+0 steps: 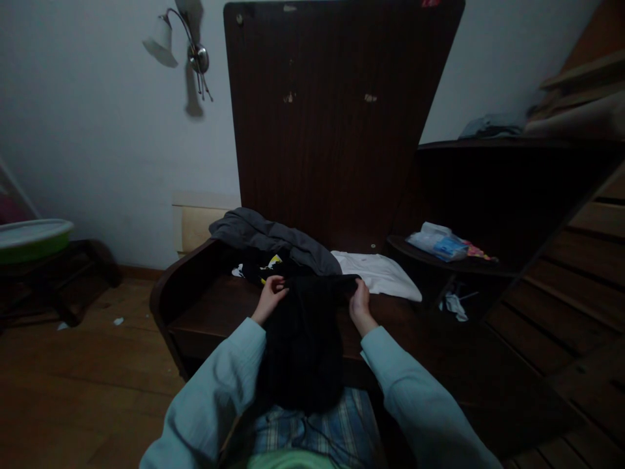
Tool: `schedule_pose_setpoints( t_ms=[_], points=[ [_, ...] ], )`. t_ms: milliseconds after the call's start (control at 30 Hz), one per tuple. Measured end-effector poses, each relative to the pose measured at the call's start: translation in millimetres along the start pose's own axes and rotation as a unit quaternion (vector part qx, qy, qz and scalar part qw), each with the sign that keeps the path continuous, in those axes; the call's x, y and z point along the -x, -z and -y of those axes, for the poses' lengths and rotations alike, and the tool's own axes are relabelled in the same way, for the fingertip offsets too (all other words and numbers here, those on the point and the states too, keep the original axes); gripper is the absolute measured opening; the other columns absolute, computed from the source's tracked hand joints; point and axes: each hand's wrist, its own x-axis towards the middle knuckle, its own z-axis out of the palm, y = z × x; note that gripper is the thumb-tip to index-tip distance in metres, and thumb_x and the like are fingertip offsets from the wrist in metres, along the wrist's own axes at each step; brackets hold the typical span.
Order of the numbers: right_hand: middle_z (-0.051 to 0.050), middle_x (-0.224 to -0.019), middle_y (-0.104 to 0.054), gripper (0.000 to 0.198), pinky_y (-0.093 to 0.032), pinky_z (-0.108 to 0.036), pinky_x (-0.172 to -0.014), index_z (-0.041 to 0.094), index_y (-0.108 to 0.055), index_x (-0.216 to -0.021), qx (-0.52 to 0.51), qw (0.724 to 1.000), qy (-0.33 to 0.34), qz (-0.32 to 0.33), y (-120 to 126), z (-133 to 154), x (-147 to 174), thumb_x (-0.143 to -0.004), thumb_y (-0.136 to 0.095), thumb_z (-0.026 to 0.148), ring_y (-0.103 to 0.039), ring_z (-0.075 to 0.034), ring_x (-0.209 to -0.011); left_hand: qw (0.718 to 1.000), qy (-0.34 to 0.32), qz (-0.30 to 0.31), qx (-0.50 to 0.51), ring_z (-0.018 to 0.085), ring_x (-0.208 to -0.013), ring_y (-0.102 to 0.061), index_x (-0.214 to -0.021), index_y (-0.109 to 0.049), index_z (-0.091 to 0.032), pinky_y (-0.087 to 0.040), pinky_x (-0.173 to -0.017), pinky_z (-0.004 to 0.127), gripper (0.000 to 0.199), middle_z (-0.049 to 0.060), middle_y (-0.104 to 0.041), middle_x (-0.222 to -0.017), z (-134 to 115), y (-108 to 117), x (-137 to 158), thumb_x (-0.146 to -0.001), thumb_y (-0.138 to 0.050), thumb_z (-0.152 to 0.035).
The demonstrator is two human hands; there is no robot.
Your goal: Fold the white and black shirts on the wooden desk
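Note:
A black piece of clothing (307, 345) hangs between my hands and drapes down over the front edge of the dark wooden bench toward my lap. Its exact kind is too dark to make out. My left hand (271, 297) pinches its upper left edge, and my right hand (360, 302) grips the upper right corner. Just beyond lies a grey garment (278, 234), bunched along the back of the bench. A black cloth with a white and yellow print (258, 268) sits partly under it. To the right, a white folded garment (378, 272) lies flat.
The dark wooden bench (205, 319) has a curved left arm and a tall back panel (332, 130). On the right, a small shelf (439, 260) holds a blue-and-white plastic packet (437, 242). A green basin (36, 241) rests on a stool at left. A lamp (163, 42) is on the wall.

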Motion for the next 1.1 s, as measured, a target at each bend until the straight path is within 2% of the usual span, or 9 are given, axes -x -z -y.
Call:
schedule_pose_setpoints(
  t_ms=[100,233,400,567,667,767,900,1000,1100],
  points=[
    [0.001,-0.064,-0.061,0.017,-0.046,-0.03,-0.063,0.023,-0.05,-0.066,-0.022,0.998,-0.047,0.048,-1.3,-2.2,3.2,-0.061,-0.046,0.038,-0.057,-0.017,-0.067,0.979,-0.115,0.098,-0.136,0.02,-0.093,-0.052,-0.073,-0.064,-0.021,-0.036,-0.087,0.032,0.029,0.003,-0.062,-0.09,-3.1,-4.2,8.7,-0.052,-0.051,-0.006],
    [-0.002,-0.073,-0.066,0.019,-0.047,-0.037,-0.072,0.024,-0.055,-0.073,-0.046,0.979,-0.12,0.16,-2.1,-2.5,9.3,-0.064,-0.051,0.04,-0.06,-0.021,-0.078,0.916,-0.126,0.269,-0.27,0.019,-0.072,-0.057,-0.056,-0.064,-0.023,-0.041,-0.076,0.029,0.021,0.002,-0.063,-0.065,-10.8,-12.6,18.3,-0.056,-0.049,-0.009],
    [-0.003,-0.079,-0.065,0.023,-0.047,-0.041,-0.078,0.024,-0.055,-0.077,-0.043,0.973,-0.118,0.191,-2.9,-1.7,13.2,-0.065,-0.054,0.043,-0.06,-0.022,-0.085,0.871,-0.145,0.236,-0.404,0.025,-0.062,-0.058,-0.033,-0.044,-0.02,-0.041,-0.067,0.032,0.037,0.005,-0.049,-0.04,-20.1,-42.2,23.9,-0.058,-0.064,-0.037],
    [-0.002,-0.076,-0.064,0.024,-0.048,-0.041,-0.078,0.024,-0.052,-0.075,-0.058,0.975,-0.115,0.184,-1.2,-3.7,11.8,-0.062,-0.058,0.043,-0.059,-0.022,-0.085,0.826,-0.184,0.256,-0.467,0.037,-0.081,-0.058,-0.033,-0.04,-0.019,-0.037,-0.073,0.041,0.04,0.015,-0.055,-0.052,-3.2,-83.9,32.3,-0.053,-0.07,-0.037],
    [-0.001,-0.074,-0.063,0.027,-0.048,-0.04,-0.078,0.024,-0.049,-0.073,-0.053,0.98,-0.099,0.166,1.0,-5.4,8.2,-0.061,-0.059,0.046,-0.06,-0.022,-0.086,0.842,-0.176,0.26,-0.439,0.03,-0.074,-0.059,-0.036,-0.041,-0.019,-0.038,-0.071,0.037,0.034,0.01,-0.054,-0.05,7.1,-90.5,28.2,-0.06,-0.064,-0.024],
    [-0.002,-0.078,-0.063,0.029,-0.046,-0.039,-0.079,0.025,-0.049,-0.073,-0.049,0.982,-0.085,0.164,0.9,-3.7,5.3,-0.061,-0.058,0.049,-0.058,-0.023,-0.093,0.894,-0.127,0.261,-0.342,0.019,-0.061,-0.055,-0.042,-0.046,-0.019,-0.038,-0.065,0.028,0.025,0.001,-0.049,-0.046,9.5,-79.9,15.2,-0.063,-0.061,-0.022],
    [-0.003,-0.097,-0.063,0.031,-0.043,-0.037,-0.082,0.026,-0.056,-0.082,-0.043,0.968,-0.121,0.215,-4.1,6.8,8.3,-0.064,-0.055,0.051,-0.055,-0.022,-0.1,0.989,-0.016,0.061,-0.133,0.011,-0.053,-0.043,-0.048,-0.047,-0.017,-0.033,-0.055,0.021,0.026,-0.005,-0.043,-0.046,10.4,-55.8,-7.3,-0.067,-0.056,-0.031],
    [-0.003,-0.093,-0.066,0.036,-0.042,-0.037,-0.081,0.025,-0.06,-0.084,-0.013,0.944,-0.158,0.291,-7.0,15.4,17.7,-0.067,-0.05,0.055,-0.058,-0.021,-0.094,0.995,0.003,-0.06,-0.081,0.01,-0.054,-0.04,-0.049,-0.044,-0.017,-0.031,-0.054,0.02,0.03,-0.006,-0.04,-0.047,13.4,-42.1,-18.2,-0.07,-0.052,-0.036],
    [-0.002,-0.082,-0.068,0.031,-0.043,-0.036,-0.079,0.023,-0.063,-0.082,0.057,0.915,-0.163,0.364,-7.4,18.5,29.0,-0.062,-0.06,0.047,-0.06,-0.022,-0.085,0.995,0.011,-0.08,-0.054,0.01,-0.055,-0.042,-0.051,-0.045,-0.017,-0.032,-0.055,0.02,0.033,-0.005,-0.042,-0.049,14.9,-37.6,-20.4,-0.068,-0.054,-0.044]
  ],
)
